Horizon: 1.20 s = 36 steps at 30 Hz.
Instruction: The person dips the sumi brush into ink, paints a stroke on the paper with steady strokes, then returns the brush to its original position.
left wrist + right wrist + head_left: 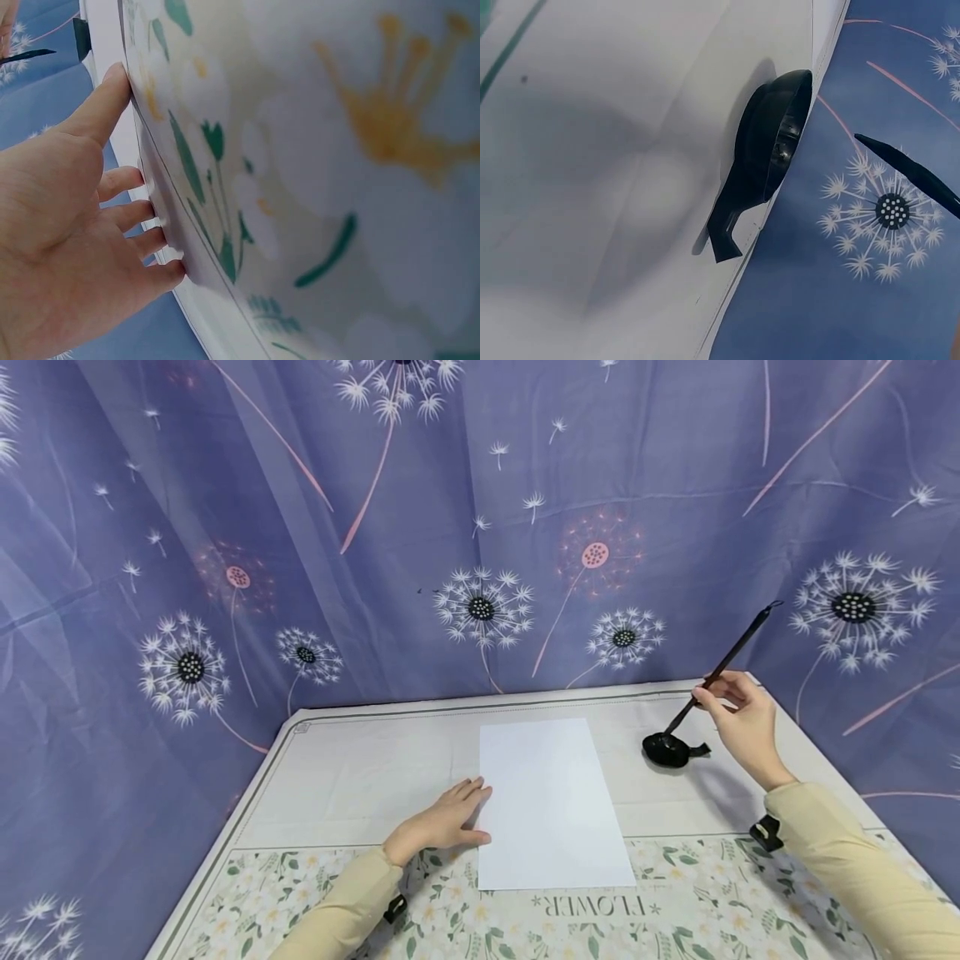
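Observation:
My right hand [746, 722] pinches a dark writing brush [731, 656] by its handle, which leans up and to the right. Below its bristles sits a small black ink dish [665, 752] with a short handle. In the right wrist view the brush tip [900, 161] is apart from the dish [759, 139], whose inside looks shiny. A blank white sheet of paper [551, 810] lies in the middle of the table. My left hand [446, 818] rests at its left edge, fingers spread. The left wrist view shows the palm [60, 217] and the extended fingers side-on.
A pale cloth [375, 768] covers the table, its front part printed with flowers and the word FLOWER [588, 906]. Behind and at both sides hangs a blue-purple curtain [420, 510] with dandelions. Dark straps [767, 832] sit on the wrists.

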Motion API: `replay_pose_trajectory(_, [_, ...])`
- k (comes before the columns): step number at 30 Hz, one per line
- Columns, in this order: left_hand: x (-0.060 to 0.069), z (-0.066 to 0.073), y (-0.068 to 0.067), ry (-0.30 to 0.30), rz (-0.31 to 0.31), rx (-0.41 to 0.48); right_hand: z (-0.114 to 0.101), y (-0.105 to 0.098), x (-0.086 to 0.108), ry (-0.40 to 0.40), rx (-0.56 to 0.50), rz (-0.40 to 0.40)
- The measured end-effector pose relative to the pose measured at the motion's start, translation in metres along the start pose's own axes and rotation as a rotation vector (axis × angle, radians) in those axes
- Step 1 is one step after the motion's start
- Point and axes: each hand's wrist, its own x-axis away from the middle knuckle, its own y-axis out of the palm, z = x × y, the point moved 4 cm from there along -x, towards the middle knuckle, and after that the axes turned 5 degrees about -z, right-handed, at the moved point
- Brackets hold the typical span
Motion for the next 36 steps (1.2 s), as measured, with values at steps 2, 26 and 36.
replay_pose_trajectory(2, [0.0,0.0,0.0,-0.001,0.001,-0.002,0.0,0.001,0.0,-0.001,-0.018,0.003])
replay_pose_trajectory(26, [0.001,0.0,0.001,0.006,0.009,0.011,0.001,0.017,-0.003,0.021,-0.033,0.012])
replay_pose_trajectory(36, [0.001,0.001,-0.001,-0.002,0.012,0.016,-0.01,0.027,-0.001,0.001,-0.02,0.0])
